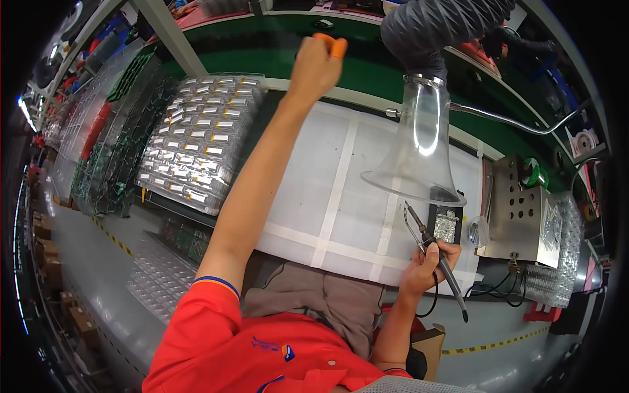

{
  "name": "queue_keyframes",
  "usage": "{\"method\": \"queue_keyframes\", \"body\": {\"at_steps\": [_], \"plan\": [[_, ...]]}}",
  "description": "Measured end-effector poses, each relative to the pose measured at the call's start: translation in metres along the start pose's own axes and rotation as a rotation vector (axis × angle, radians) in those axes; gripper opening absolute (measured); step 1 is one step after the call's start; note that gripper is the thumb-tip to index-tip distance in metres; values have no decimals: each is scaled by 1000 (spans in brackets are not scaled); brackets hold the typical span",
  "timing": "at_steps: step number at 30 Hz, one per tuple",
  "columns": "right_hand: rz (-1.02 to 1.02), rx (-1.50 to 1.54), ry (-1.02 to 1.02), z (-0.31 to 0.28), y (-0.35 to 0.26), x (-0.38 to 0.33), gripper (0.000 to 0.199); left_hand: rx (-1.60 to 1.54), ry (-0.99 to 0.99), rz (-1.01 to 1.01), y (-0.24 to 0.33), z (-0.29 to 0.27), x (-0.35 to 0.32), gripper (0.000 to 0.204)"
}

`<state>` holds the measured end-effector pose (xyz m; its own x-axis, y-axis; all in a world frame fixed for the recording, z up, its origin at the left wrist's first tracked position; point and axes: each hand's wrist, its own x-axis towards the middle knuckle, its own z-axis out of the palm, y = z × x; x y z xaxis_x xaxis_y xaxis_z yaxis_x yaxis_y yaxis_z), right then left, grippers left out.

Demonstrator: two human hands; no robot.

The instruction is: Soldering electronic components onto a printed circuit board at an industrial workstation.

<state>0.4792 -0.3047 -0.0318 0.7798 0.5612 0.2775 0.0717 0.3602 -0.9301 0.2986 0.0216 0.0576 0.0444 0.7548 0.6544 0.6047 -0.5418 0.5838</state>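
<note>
My left arm stretches far forward over the green conveyor belt (259, 49). Orange finger covers (337, 49) sit on the fingers of my left hand (314, 71), which are curled in; whatever may be between them is hidden. Just beyond those fingers a small dark part (323, 24) lies on the belt. At the right of the white work mat (295, 196), my right hand (426, 265) is closed around a soldering iron (449, 275), its tip pointing up and away from me. Thin metal tweezers (413, 229) stick out of the same hand.
A clear fume funnel (422, 144) on a grey hose (439, 33) hangs over the mat, above a tip-cleaning tray (447, 226). Stacked clear trays (196, 141) of small parts stand left, beside green boards (108, 164). A perforated metal box (521, 209) stands right.
</note>
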Motion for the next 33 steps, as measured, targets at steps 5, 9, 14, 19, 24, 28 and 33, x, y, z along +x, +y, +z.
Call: {"method": "queue_keyframes", "body": {"at_steps": [5,9,14,19,24,28,33], "plan": [[53,-18,20,3,-2,-5,13,501,-441,-375,-33,60,-4,60],[43,33,5,6,-4,-4,15,613,-292,-286,-91,87,18,64],[147,9,-36,0,-10,-4,26,800,-317,25,-112,111,72,63],[222,-121,-77,-9,-14,-1,33,-34,180,758,-136,187,94,48],[164,-43,-92,-20,1,-3,31,379,-444,721,-190,227,115,31],[123,-114,-119,-22,-3,-3,32,602,-652,726,-121,214,127,22],[96,-128,-182,-22,-14,-1,28,1,-992,340,-84,170,139,23]]}}
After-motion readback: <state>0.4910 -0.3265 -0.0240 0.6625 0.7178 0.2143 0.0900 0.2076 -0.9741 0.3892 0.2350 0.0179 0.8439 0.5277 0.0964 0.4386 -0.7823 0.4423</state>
